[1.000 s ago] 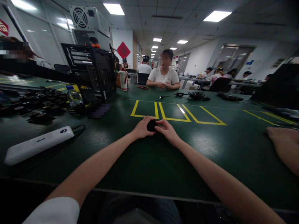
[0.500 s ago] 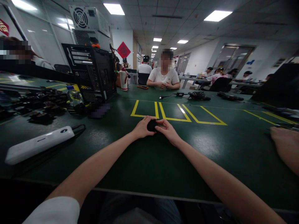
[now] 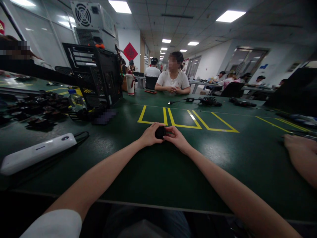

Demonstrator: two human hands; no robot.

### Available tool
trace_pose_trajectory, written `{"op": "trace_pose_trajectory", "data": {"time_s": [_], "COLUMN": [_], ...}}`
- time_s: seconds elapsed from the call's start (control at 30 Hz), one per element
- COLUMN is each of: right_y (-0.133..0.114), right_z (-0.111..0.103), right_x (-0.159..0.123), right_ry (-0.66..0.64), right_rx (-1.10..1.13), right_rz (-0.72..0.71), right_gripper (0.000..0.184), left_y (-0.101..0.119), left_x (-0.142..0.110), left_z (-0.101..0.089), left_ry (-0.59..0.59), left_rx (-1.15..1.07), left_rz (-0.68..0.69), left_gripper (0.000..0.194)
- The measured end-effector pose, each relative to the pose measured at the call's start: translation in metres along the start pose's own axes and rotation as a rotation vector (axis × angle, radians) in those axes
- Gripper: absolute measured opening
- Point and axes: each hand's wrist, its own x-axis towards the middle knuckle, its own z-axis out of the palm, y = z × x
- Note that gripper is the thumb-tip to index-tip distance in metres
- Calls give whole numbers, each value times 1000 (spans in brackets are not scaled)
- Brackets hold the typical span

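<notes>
A small black rounded object [image 3: 160,133] is between my two hands, just in front of the yellow tape marks; its kind does not show. My left hand [image 3: 150,135] wraps round its left side, thumb and fingers closed on it. From the right, my right hand [image 3: 177,138] touches the object with bent thumb and fingertips pinched at its edge. Both forearms reach low over the dark green table [image 3: 158,172].
On the left are a white device with a strap [image 3: 39,153], a heap of black parts [image 3: 42,107] and an open computer case [image 3: 99,72]. Coiled cables [image 3: 210,101] lie further back. A person [image 3: 172,81] sits opposite. Another person's hand [image 3: 298,143] rests at the right.
My hands keep their hold on the black object, with the right fingers shifted slightly at its edge. The person opposite has turned their head. The whole view has shifted slightly.
</notes>
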Motion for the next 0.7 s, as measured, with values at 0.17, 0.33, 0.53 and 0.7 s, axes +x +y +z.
{"op": "trace_pose_trajectory", "data": {"time_s": [0.17,0.33,0.53,0.7], "right_y": [0,1,2,4], "right_z": [2,1,0,0], "right_x": [0,2,0,2], "right_ry": [48,46,10,45], "right_rx": [-29,-45,9,-23], "right_rz": [-4,4,-18,-48], "right_gripper": [26,33,30,23], "left_y": [-3,-2,-2,-3], "left_x": [0,1,1,0], "left_z": [1,1,2,3], "left_ry": [8,4,8,13], "left_rx": [2,5,4,3], "left_rz": [7,11,21,25], "left_gripper": [58,58,57,57]}}
